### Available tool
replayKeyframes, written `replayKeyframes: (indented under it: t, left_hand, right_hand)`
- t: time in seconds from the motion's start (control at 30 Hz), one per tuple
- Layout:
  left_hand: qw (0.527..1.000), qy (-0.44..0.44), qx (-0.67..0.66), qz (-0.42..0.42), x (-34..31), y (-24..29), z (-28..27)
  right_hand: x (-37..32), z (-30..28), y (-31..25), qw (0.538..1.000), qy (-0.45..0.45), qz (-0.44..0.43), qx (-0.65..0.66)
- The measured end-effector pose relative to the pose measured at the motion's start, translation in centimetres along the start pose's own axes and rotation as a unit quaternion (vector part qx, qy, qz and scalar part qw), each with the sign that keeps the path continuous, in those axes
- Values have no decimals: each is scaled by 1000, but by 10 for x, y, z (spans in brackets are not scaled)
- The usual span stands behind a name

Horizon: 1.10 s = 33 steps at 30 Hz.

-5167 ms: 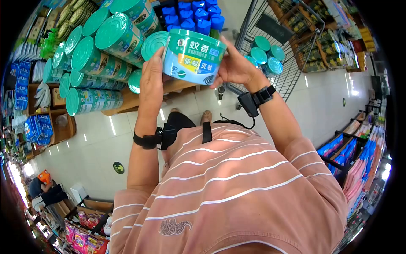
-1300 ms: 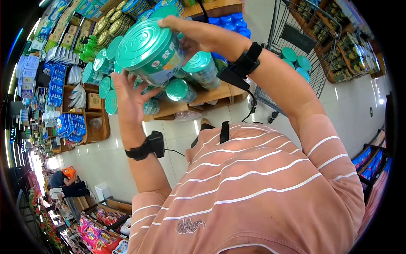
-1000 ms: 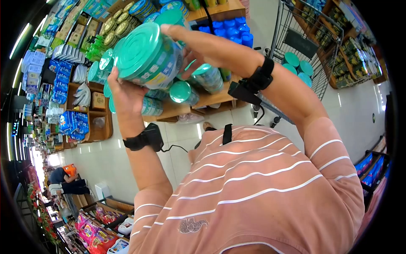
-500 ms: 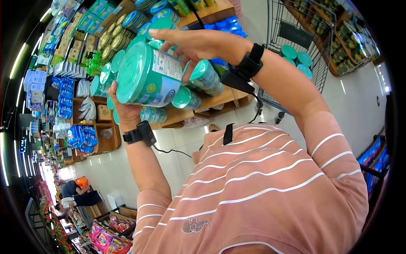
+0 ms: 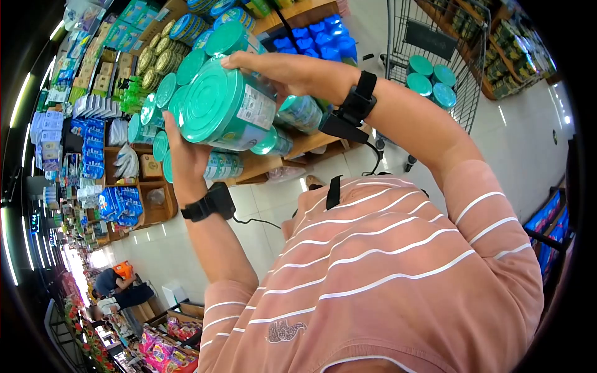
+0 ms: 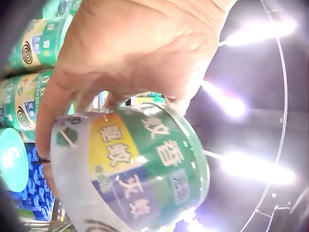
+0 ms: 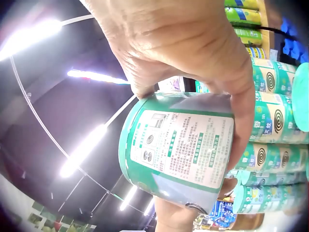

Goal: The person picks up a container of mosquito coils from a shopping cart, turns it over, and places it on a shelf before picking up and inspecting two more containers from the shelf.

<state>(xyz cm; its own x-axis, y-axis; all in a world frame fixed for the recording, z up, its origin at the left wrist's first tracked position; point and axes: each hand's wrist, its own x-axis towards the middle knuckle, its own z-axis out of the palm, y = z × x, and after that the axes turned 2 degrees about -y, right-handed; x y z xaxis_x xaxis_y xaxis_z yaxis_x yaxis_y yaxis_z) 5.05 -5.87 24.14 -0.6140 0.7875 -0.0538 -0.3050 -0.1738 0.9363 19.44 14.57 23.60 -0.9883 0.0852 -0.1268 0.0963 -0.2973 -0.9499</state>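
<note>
Closest in, a pink striped shirt [image 5: 373, 280] fills the bottom of the head view, and both forearms rise from it, each with a black wrist strap [image 5: 208, 205]. Up at the top, both hands are on one mosquito coil tin [image 5: 227, 109]. It is up in the air, tipped on its side, with its teal lid facing back toward the camera and its printed label to the right.

The left hand [image 5: 183, 155] is underneath, palm against the lower wall. The left wrist view confirms it: the left hand [image 6: 140, 53] has its fingers curled round the tin [image 6: 130, 169], thumb running down the side. The right hand [image 5: 292, 71] comes over the top. In the right wrist view that hand [image 7: 178, 43] wraps the tin's wall [image 7: 178, 145], fingers on one side, thumb on the other. So both hands are clamped on the same tin, set on opposite sides of it.

Just behind the tin is a stack of matching tins [image 5: 163, 93], lying on their sides on a wooden display shelf [image 5: 311, 140]. Above them sits a block of blue bottles [image 5: 314, 40]. To the right stands a wire shopping cart [image 5: 463, 93], with more teal-lidded tins [image 5: 432, 78] inside it. Far down the pale tiled floor [image 5: 516, 143], bottom left, a person crouches [image 5: 118, 286] by the shelving.
</note>
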Motion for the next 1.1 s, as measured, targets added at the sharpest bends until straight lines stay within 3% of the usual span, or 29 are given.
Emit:
replayKeyframes:
  t: [0.1,0.2,0.3,0.33,0.4,0.5,0.6,0.7,0.87,0.9,0.93,1.1]
  left_hand:
    - [998,-33,35,-39,-12,-1,-7]
    - [996,-76,50,25,-16,-15,-24]
    - [975,-18,207,78,-30,-19,-5]
    - [962,9,260,85,-35,-17,2]
    - [947,-23,302,103,-39,-16,-5]
    - [957,-12,241,163,-45,-14,19]
    - [927,2,291,236,-44,-19,25]
    - [912,-12,342,226,-42,-18,16]
    - [960,-8,255,113,-33,-24,3]
    - [972,-13,218,84,-26,-20,-1]
    - [982,-18,182,55,-23,-19,-1]
    - [990,-35,135,-14,-20,-15,-5]
  right_hand:
    - [7,-4,6,1000,-16,13,10]
    - [1,0,4,1000,-12,-17,16]
    - [12,-11,24,993,-23,-85,72]
    - [10,-12,23,995,-30,-74,67]
    - [3,-13,19,996,-42,-52,60]
    - [0,-13,17,998,-39,-45,31]
    - [-4,-10,19,999,-24,-41,16]
    - [-3,-16,20,999,-44,-8,27]
    - [-24,-19,5,993,-94,-40,-53]
    - [-20,-23,8,995,-92,3,-44]
    - [-17,-25,11,995,-91,-7,-43]
    - [-17,-25,11,993,-105,-46,-40]
